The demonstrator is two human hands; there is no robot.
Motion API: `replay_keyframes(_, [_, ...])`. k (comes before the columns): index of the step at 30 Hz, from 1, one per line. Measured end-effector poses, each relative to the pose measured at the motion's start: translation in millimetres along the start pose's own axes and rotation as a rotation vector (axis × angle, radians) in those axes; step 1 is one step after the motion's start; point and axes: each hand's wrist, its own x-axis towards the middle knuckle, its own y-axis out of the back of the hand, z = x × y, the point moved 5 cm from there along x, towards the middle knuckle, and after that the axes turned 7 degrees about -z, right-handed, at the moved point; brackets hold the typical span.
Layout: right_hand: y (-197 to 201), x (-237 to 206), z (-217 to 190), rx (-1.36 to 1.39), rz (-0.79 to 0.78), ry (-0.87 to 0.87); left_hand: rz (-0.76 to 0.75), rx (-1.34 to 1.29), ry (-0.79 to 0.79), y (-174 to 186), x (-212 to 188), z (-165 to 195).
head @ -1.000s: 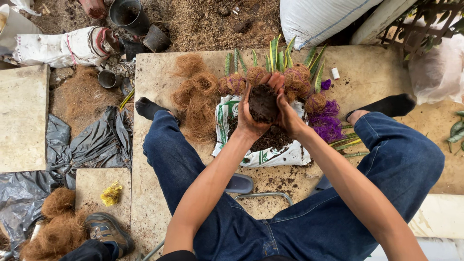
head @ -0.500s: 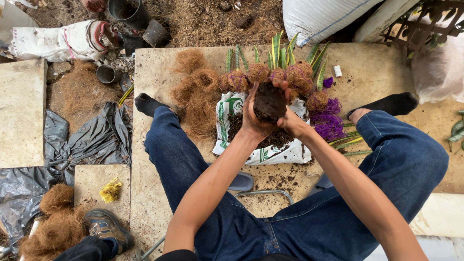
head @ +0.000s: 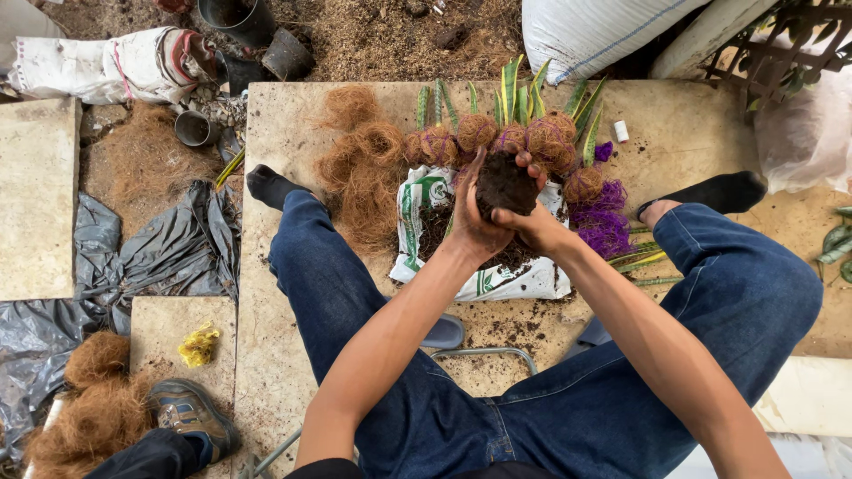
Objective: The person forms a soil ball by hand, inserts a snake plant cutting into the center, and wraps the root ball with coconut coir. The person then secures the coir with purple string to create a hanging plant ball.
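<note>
Hands first: your left hand (head: pixel 475 222) and right hand (head: pixel 532 226) are cupped together around one dark soil ball (head: pixel 504 184), fingers wrapped over its top, which keeps the loose clump packed. Directly beneath your hands, a printed white sack (head: pixel 426 200) lies spread, placed to catch the crumbs of soil on it. Just beyond your fingertips, fibre-wrapped plant balls (head: pixel 524 135) with striped green leaves stand in a row. Left of your hands, a loose coconut fibre heap (head: pixel 359 173); right, purple string (head: pixel 603 222). All rest on the concrete slab (head: pixel 284 355) between your legs.
</note>
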Motion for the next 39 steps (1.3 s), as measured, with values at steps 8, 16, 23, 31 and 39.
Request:
replay_keyframes(8, [-1.6,-13.0,-29.3,-0.208,-0.214,0.075,-0.005,-0.051,0.073,4.2,-4.2,-4.7])
replay_keyframes(16, [12.9,-9.3,-11.5,-0.119,-0.072,0.143,0.083,-0.085,0.128,23.6,-8.1,-6.9])
replay_keyframes(23, [23.6,-3.7,10.6,-0.122,0.071,-0.115,0.151,0.003,0.098,22.0,-3.6,-3.5])
replay_keyframes(31, [26.1,-8.2,-20.1,-0.013,-0.312,0.150,0.173,0.069,0.167,7.9,-8.6,-9.8])
replay_keyframes(39, [34.7,-5.5,2.8,-0.027,0.027,0.090,0.110,-0.042,0.148,33.1,-9.7,-8.8])
